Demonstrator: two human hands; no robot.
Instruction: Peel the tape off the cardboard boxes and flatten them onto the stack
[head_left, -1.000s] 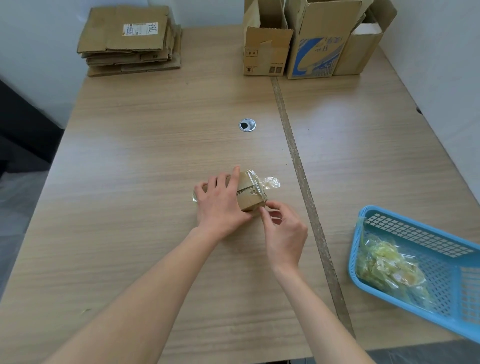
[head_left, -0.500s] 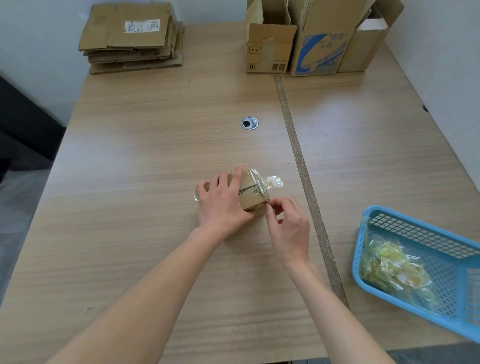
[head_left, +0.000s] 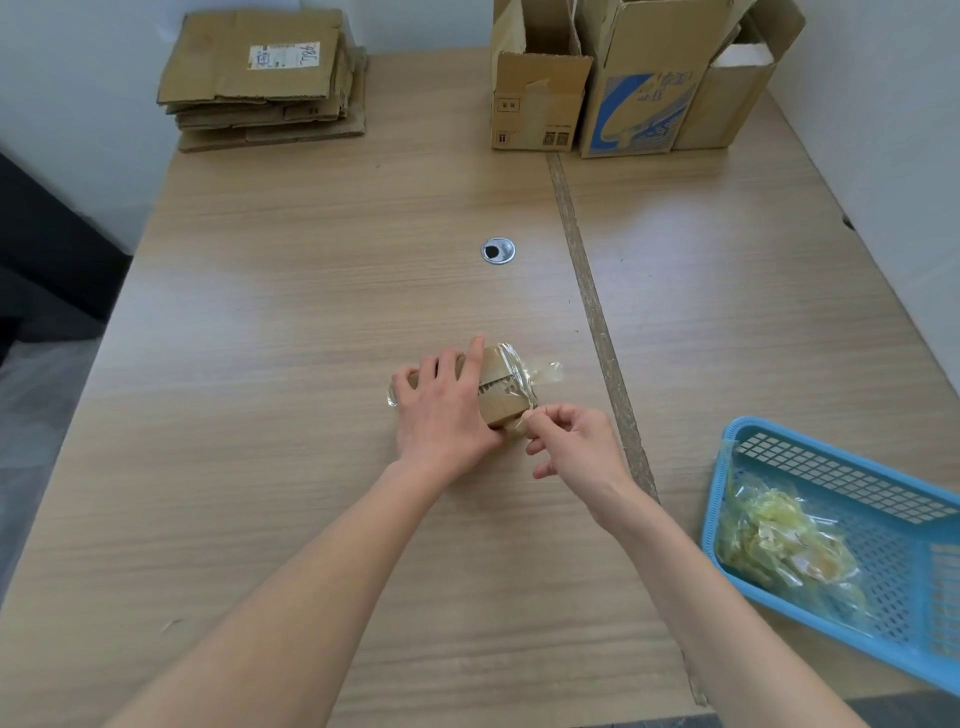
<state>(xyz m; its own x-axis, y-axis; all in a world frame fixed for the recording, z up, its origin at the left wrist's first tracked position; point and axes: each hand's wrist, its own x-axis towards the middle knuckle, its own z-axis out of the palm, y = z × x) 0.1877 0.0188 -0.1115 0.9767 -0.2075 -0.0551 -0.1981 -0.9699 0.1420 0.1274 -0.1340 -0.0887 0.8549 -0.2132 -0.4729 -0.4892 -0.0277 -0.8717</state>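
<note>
A strip of clear tape (head_left: 521, 425) is pinched between thumb and forefinger of the right hand (head_left: 574, 448) at the near corner of a small cardboard box (head_left: 503, 387). The box is pressed to the wooden table (head_left: 311, 322) by the left hand (head_left: 444, 402), whose fingers are laid flat over its top. Loose tape is seen trailing off the box's right side. Right of the grip, peeled tape is held in a blue basket (head_left: 852, 540). Far beyond the grip stand upright boxes (head_left: 623, 88); far left, the flattened stack (head_left: 265, 83).

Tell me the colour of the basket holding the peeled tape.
Light blue basket, clearest in the head view.
</note>
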